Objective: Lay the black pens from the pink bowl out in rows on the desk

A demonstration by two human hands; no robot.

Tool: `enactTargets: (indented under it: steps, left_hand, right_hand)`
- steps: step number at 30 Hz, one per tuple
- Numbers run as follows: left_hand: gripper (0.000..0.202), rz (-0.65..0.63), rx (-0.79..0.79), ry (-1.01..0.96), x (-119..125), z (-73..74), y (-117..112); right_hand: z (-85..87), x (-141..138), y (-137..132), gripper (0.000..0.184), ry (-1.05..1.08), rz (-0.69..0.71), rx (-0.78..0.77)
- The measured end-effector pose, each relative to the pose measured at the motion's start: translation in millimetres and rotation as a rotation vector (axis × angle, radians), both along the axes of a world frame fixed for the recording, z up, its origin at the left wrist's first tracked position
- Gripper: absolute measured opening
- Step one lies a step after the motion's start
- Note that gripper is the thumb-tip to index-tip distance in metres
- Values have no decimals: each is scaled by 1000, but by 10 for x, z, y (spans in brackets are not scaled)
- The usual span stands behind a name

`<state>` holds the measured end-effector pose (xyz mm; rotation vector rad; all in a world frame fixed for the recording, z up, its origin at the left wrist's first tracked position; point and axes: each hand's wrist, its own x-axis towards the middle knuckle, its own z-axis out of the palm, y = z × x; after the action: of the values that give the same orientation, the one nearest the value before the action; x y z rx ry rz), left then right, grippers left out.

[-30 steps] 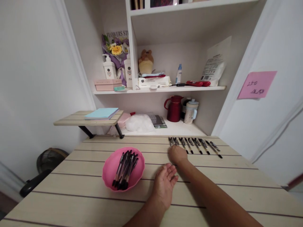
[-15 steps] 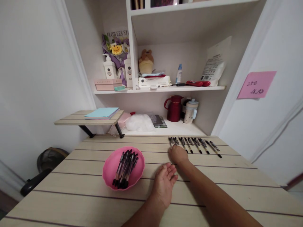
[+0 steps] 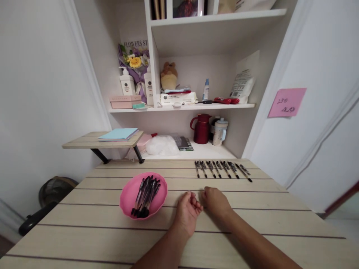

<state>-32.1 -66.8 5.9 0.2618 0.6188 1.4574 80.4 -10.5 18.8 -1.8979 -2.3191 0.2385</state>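
My left hand rests on the wooden table, palm turned inward, fingers curled in with nothing visible in them. My right hand lies just to its right, knuckles up, fingers tucked under and touching the left fingertips; anything under them is hidden. A pink bowl holding several black pens stands just left of my left hand. A row of several black pens lies side by side near the table's far edge, beyond my right hand.
White shelves behind the table hold a red jug, a cup, bottles, a plush toy and a flower bouquet. A small wooden riser with blue paper stands at the far left. A pink note is stuck on the right wall.
My right hand has drawn back from the pen row toward me and now sits beside my left hand. The left fingers have curled in from an open palm. The view has shifted slightly.
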Motion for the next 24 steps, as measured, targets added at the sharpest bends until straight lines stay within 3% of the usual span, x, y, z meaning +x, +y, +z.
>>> enactTargets:
  steps: [9, 15, 17, 20, 21, 22, 24]
  left_hand:
    - [38, 80, 69, 338, -13, 115, -158]
    - [45, 223, 83, 630, -338, 550, -145]
    - [41, 322, 89, 856, -573, 707, -143]
    - [30, 409, 55, 1463, -984, 857, -164]
    - [26, 415, 33, 1561, -1115, 879, -175]
    - [20, 402, -10, 1682, -1234, 888, -185]
    - [10, 258, -180, 2057, -1418, 872, -200]
  right_hand:
    - [-69, 19, -378, 31, 40, 12, 11]
    - [-165, 32, -418, 31, 33, 35, 78]
    - [-178, 36, -429, 30, 34, 47, 98]
    - [-188, 41, -456, 28, 41, 80, 137]
    - [-190, 41, -464, 28, 42, 86, 145]
    - [-192, 41, -471, 28, 43, 87, 149]
    - [-194, 39, -477, 28, 44, 83, 145]
